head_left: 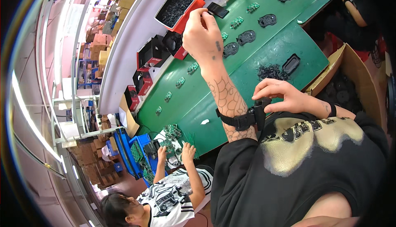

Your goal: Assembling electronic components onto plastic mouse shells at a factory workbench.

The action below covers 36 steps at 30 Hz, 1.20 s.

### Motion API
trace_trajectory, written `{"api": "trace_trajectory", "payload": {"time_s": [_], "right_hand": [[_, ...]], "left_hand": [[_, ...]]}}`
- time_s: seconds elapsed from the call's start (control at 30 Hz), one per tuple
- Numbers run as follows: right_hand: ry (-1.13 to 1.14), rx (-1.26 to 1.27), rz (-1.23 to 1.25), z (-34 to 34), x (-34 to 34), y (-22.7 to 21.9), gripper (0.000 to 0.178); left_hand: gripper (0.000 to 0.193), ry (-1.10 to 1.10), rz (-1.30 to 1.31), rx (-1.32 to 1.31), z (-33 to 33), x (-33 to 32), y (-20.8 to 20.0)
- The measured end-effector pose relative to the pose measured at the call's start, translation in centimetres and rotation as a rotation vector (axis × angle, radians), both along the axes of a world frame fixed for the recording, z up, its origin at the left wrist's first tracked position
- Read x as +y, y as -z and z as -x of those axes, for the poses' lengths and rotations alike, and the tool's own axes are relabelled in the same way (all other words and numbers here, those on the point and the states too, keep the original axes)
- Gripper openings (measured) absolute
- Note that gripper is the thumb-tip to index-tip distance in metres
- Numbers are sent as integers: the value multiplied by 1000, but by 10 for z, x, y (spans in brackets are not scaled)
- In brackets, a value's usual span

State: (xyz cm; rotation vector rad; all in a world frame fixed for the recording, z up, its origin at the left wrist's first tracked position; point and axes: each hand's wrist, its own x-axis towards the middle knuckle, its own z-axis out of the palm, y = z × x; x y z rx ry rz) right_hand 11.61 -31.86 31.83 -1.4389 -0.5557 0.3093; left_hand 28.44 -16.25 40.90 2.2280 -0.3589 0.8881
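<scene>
My left hand (202, 33) is raised beside a red bin (193, 5) of small black pieces. Its fingers are curled together; what they hold, if anything, I cannot make out. A black strap (237, 119) with a boxy black device (260, 110) circles my left wrist. With thumb and fingers, my right hand (282, 95) grips that device. Beyond my right hand lies a pile of small black pieces (272, 72) next to a black oval tray-like part (291, 63). Black mouse-shaped shells (246, 37) and green circuit boards (236, 22) run in rows along the green table (198, 99).
At the left, a co-worker's hands (187, 150) handle green boards beside blue bins (142, 142). Another person's arm (350, 6) reaches in at the far right. A cardboard box (367, 74) of black parts stands at right. Red-and-black boxes (150, 54) line the table's back edge.
</scene>
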Motion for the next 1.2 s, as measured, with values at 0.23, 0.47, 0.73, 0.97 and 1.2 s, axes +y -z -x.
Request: {"api": "trace_trajectory", "payload": {"time_s": [0.23, 0.47, 0.73, 0.97, 1.2], "right_hand": [[135, -287, -5, 7, 21, 16, 45], [345, -370, -89, 15, 44, 34, 52], [435, -380, 19, 19, 47, 43, 44], [374, -446, 9, 17, 44, 52, 41], [224, 566, 5, 12, 55, 29, 56]], "left_hand": [[17, -36, -12, 41, -1, 10, 7], [20, 67, 277, 175, -26, 31, 38], [21, 119, 400, 327, -32, 44, 57], [22, 119, 516, 419, -32, 59, 73], [24, 19, 381, 548, -43, 58, 126]]}}
